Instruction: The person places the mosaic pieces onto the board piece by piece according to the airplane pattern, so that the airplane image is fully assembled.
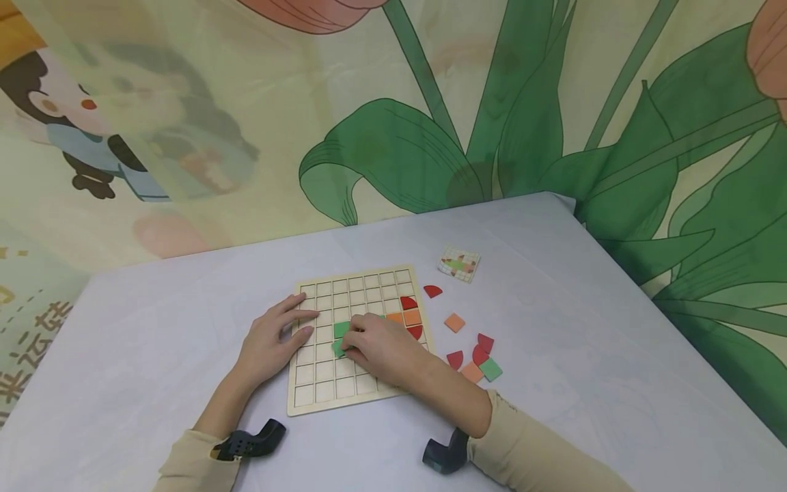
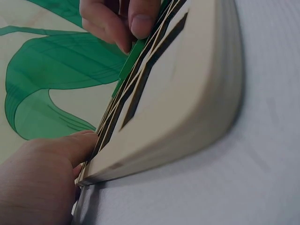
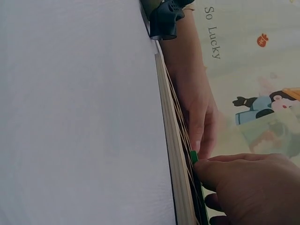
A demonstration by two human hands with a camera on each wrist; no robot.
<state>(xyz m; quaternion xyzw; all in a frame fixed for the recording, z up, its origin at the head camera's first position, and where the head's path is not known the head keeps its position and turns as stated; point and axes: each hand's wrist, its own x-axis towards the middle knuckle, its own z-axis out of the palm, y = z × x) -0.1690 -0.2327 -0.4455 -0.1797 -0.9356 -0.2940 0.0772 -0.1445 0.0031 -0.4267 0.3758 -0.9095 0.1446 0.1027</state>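
A light wooden grid board (image 1: 326, 372) lies on the table. At its left border my left hand (image 1: 267, 342) rests with fingers spread, the tips on the frame and outer cells. My right hand (image 1: 384, 345) is over the middle of the board, thumb and fingers pinching a green tile (image 1: 339, 348). In the left wrist view the green tile (image 2: 131, 61) appears tilted over the grid under those fingertips. Just above it in the head view, another green tile (image 1: 341, 329) sits in a cell. Orange tiles (image 1: 412, 317) and red quarter-round tiles (image 1: 408, 303) fill cells at the right; my right hand hides the cells between.
Right of the board lie loose red quarter-rounds (image 1: 433, 292), orange squares (image 1: 454, 322) and a green square (image 1: 490, 370). A small pattern card (image 1: 458, 264) lies behind them. The white table (image 1: 553, 294) meets a printed backdrop at its far edge.
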